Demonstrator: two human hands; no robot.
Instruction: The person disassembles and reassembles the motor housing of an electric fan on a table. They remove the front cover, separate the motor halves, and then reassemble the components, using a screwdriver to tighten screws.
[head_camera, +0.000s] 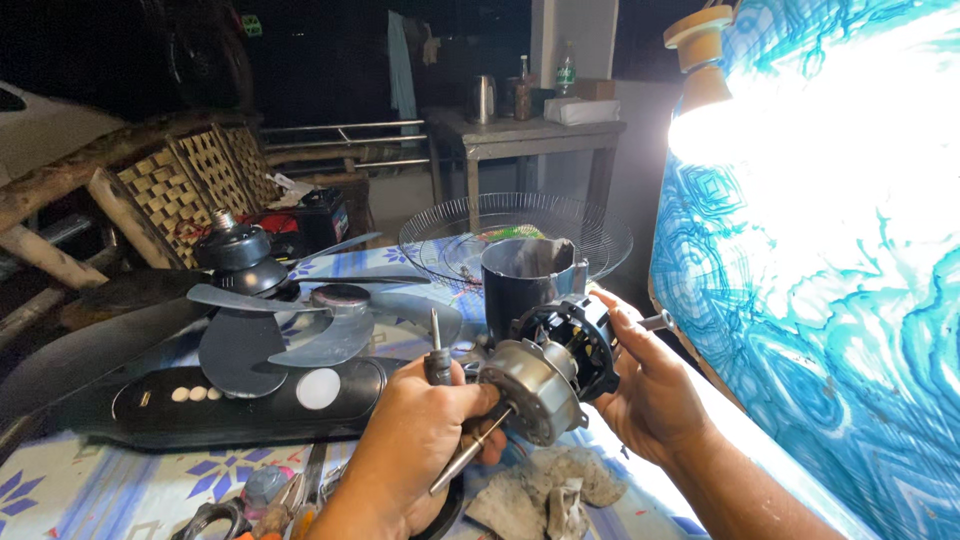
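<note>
Head camera, looking down at a cluttered table (90, 480) covered in a blue-patterned cloth: a person holds a fan motor (545, 375) just above the table's near edge, between both hands. The motor's long axis runs from upper right to lower left, its bare metal shaft (470, 455) pointing down and left toward the camera, while the dark winding end faces up and right.

The left hand (425, 440) is wrapped around the front of the silver motor housing, fingers curled tight against it, and the same fist pinches a dark-handled screwdriver (437, 352) that stands nearly upright, tip up. The right hand (650, 385) cups the rear of the motor, fingers pressed closed on the black back part.

Just behind the motor stands a dark cylindrical motor cover (527, 275), open end up; what is inside cannot be made out. Farther back a wire fan guard (515, 225) lies like a shallow bowl, with something colourful in it, too small to tell. To the left rest grey fan blades (300, 335) over a black fan base (230, 395). A dirty rag (545, 490) lies under the hands, and pliers (290, 500) near the bottom edge.
</note>
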